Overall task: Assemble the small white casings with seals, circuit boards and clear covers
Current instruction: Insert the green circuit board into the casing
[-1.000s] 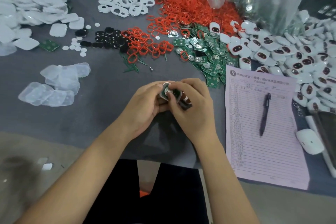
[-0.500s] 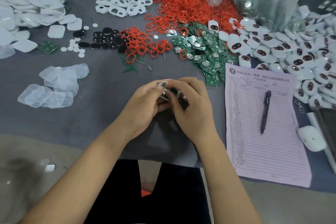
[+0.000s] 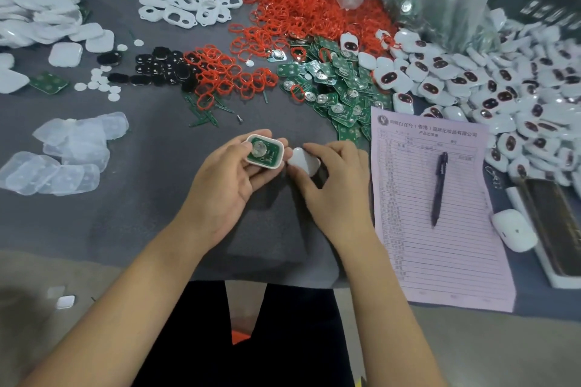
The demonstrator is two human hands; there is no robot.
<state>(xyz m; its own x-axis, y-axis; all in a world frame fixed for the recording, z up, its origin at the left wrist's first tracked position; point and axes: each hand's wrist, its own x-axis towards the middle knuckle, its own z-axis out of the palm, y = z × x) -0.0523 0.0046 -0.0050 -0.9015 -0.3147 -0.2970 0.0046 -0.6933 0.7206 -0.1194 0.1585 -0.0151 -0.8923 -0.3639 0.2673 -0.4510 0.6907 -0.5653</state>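
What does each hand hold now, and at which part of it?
The left hand holds a white casing with a green circuit board inside, gripped at its outer edges. The right hand pinches a plain white piece by its rim.

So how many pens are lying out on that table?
1. The pen lies on the pink printed sheet, to the right of the person's right hand. Others could be buried under the heaps of parts or the plastic bag.

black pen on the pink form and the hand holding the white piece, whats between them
Only bare pink form lies between the black pen and the right hand, shown in the head view.
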